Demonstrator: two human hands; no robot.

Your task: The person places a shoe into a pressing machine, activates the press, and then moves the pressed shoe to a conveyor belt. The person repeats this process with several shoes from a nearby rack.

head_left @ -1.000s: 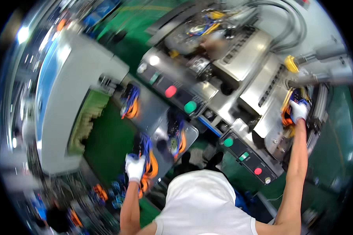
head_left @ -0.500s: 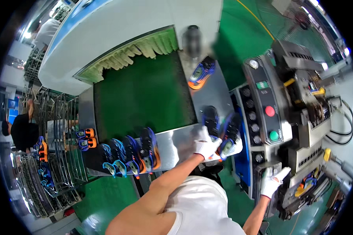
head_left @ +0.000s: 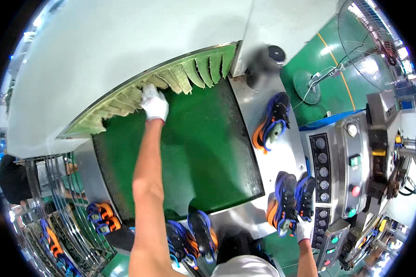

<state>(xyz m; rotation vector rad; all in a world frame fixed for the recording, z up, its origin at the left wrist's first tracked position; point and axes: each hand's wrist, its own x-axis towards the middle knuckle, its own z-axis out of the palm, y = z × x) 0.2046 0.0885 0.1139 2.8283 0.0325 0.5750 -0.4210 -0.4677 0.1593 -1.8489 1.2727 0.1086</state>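
My left hand, in a white glove, reaches far forward over the green belt. Its fingers are stretched out among the pale hanging strips across the machine's opening, and the tips are partly hidden. At the lower right my gloved right hand is closed at the heel end of a black and blue shoe. Touching that shoe on its left is a black, blue and orange shoe. Farther forward, another shoe lies on the metal ledge right of the belt.
More shoes line the belt's near edge, partly behind my left arm. An orange and blue pair sits at the near left corner. Control panels and a machine stand at right, a fan beyond. Wire racks stand left.
My left hand has left the shoes and stretched forward to the strips. My right hand has moved from the machine at right to the shoe. The view has shifted forward over the belt.
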